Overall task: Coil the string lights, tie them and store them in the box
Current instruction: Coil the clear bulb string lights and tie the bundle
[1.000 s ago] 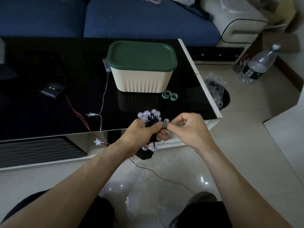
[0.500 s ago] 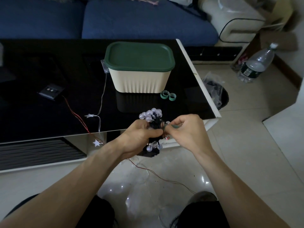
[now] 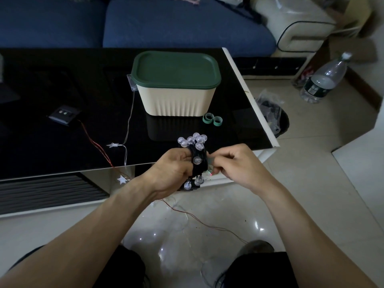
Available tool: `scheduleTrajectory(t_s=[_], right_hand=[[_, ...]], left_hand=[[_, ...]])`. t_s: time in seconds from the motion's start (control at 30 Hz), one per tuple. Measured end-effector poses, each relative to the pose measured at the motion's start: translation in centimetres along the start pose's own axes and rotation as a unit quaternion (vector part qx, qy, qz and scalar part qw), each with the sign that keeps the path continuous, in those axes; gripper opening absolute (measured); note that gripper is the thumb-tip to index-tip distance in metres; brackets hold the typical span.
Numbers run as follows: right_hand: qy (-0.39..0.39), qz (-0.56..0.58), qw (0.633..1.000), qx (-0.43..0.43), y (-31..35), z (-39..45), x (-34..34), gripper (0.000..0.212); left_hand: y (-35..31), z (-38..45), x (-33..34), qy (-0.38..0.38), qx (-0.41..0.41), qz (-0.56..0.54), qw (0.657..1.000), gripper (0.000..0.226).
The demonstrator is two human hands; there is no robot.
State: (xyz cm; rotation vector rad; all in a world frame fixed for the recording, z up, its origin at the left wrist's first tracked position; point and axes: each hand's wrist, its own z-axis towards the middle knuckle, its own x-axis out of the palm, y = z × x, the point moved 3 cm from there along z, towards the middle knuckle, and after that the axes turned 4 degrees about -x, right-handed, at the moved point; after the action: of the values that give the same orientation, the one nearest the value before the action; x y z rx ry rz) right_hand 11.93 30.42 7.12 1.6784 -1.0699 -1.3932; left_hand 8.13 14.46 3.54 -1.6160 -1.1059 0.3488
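Your left hand [image 3: 169, 173] grips the coiled string lights [image 3: 197, 159] round the middle of the bundle, held in the air just past the near edge of the desk [image 3: 62, 100]. Your right hand [image 3: 234, 165] pinches a green tie band [image 3: 211, 162] against the coil's right side.

Handling, judged: the bundle looks light; the dark wire is soft and will likely spring loose if the grip slackens. The clear bulbs look hard and smooth, so hold the wire waist, not the bulbs. The band seems stretchy; it may slip off the fingertips.

The storage box [image 3: 176, 96] stands on the desk beyond the coil, green lid [image 3: 174, 68] on; it must come off before storing. Two spare green bands [image 3: 213, 119] lie just beside its right front corner.

Room: a second star string [image 3: 124, 146] and a red wire [image 3: 97, 144] trail over the desk's near edge to the floor, left of and under your hands; possible snag. The desk's right edge is close to the box; a trash bin [image 3: 276, 119] stands on the floor beyond it.
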Motion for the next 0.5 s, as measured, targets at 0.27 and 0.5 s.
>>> scheduleTrajectory(t_s=[0.27, 0.5], right_hand=[[0.064, -0.056, 0.996, -0.014, -0.2, -0.2, -1.0, 0.036], [0.034, -0.018, 0.999, 0.0, -1.3, 0.0, -0.9, 0.037]], left_hand=[[0.1, -0.3, 0.5, 0.006, -0.047, -0.029, 0.998, 0.043], [0.3, 0.2, 0.5, -0.002, -0.039, -0.021, 0.999, 0.063]])
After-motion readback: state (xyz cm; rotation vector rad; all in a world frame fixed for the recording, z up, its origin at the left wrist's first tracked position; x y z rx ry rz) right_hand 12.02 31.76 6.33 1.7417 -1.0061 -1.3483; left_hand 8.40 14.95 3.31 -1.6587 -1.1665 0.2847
